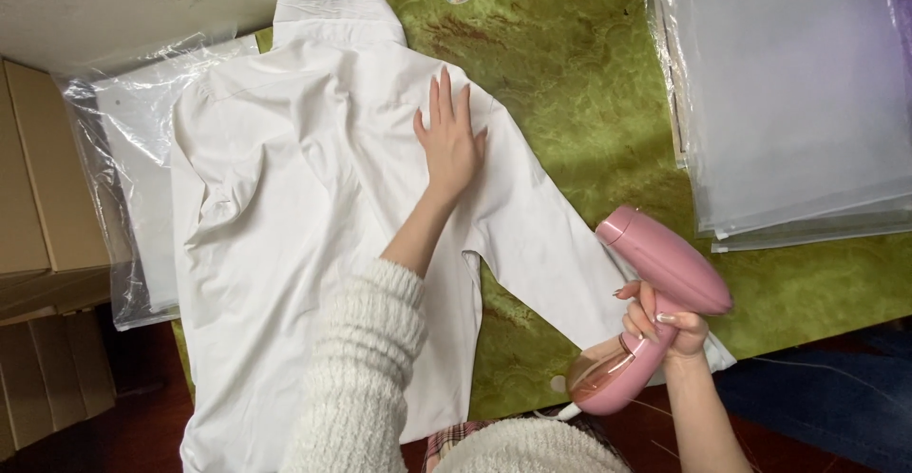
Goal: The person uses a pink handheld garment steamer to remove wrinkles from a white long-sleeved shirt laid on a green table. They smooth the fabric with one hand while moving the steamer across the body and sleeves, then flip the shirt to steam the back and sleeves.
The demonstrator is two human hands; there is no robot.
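Your left hand (449, 141) is lying open and flat on the white shirt (304, 207); your right hand (660, 319) is gripping the pink steamer (655, 302), whose nozzle face is hidden, beside the sleeve.

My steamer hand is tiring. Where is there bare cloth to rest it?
Free: green cloth between the shirt sleeve and the plastic bags, and below the sleeve near the steamer. Crowded: the white shirt under the left hand.
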